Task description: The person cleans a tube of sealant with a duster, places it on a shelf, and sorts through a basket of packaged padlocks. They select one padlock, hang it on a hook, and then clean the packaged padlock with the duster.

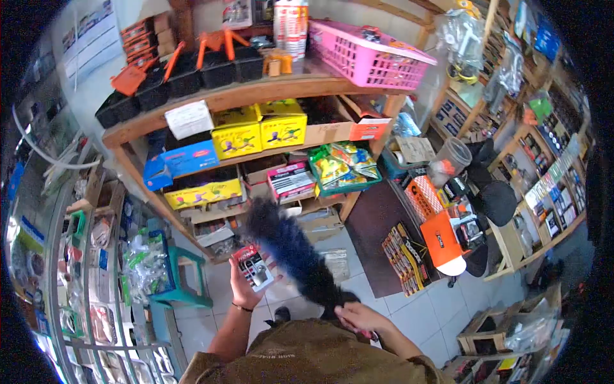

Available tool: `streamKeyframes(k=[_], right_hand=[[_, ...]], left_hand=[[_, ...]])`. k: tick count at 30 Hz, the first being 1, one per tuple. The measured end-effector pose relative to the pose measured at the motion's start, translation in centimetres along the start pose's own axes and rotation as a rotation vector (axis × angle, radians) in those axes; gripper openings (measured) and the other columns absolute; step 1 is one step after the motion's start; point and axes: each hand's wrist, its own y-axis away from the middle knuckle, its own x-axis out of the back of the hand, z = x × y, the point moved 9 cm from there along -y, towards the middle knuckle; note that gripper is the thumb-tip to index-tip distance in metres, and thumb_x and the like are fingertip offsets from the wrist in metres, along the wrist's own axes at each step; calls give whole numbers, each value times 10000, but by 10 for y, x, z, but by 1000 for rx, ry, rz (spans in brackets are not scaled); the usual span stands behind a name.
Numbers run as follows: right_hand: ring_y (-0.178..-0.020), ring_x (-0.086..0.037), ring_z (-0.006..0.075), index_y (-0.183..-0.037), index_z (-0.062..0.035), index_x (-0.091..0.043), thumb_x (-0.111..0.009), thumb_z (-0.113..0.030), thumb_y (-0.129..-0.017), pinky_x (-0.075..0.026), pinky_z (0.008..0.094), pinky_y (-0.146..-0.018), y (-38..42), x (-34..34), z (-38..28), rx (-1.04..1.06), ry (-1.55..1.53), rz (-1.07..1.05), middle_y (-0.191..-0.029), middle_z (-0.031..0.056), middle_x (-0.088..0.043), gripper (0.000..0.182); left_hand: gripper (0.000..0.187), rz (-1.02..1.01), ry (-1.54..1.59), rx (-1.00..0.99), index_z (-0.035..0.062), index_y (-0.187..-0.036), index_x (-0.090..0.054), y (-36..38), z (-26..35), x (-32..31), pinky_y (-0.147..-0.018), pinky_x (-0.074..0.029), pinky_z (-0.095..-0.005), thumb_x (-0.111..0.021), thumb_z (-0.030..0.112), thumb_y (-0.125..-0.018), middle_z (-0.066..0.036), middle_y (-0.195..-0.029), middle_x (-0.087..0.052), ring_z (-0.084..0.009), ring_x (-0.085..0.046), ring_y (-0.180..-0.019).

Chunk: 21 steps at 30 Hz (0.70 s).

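Observation:
My left hand (244, 287) is closed around the edge of a red and white carded padlock (254, 269), its printed front turned up toward me. In my right hand (362, 318), low and right of centre, the fingers are wrapped round the handle of a dark feather duster (291, 246). The duster slants up and left past the padlock card, its bushy end near the lower shelf. Its far tip is blurred.
Ahead stands a wooden shelf (256, 89) with yellow boxes (238, 136), a blue box (190, 161) and a green basket of packets (345, 168). A pink basket (371, 56) sits on top. A green stool (185, 281) is at left, an orange box (441, 237) at right.

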Motion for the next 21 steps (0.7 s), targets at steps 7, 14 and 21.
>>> streamKeyframes(k=[7, 14, 21], right_hand=[[-517, -452, 165, -670, 0, -533, -475, -394, -892, -385, 334, -507, 59, 63, 36, 105, 436, 346, -520, 79, -487, 456], [-452, -425, 180, -671, 13, -534, -508, -330, -880, -368, 336, -468, 118, 105, 90, 115, 322, 473, -487, 133, -455, 402], [-432, -443, 238, -634, -4, -528, -525, -320, -870, -370, 376, -443, 126, 109, 76, 258, 431, 414, -480, 144, -469, 395]], left_hand=[[638, -24, 35, -145, 144, -1282, -382, -48, -66, -32, -949, -353, -499, -369, 595, -832, -95, -1235, -486, -336, -481, -1095], [639, -37, -59, -170, 93, -1265, -389, -41, -140, -131, -918, -390, -499, -319, 579, -857, -157, -1228, -477, -333, -499, -1074], [635, -247, 96, 75, 114, -1275, -389, -29, -180, -145, -938, -334, -571, -378, 573, -837, -155, -1286, -430, -372, -449, -1128]])
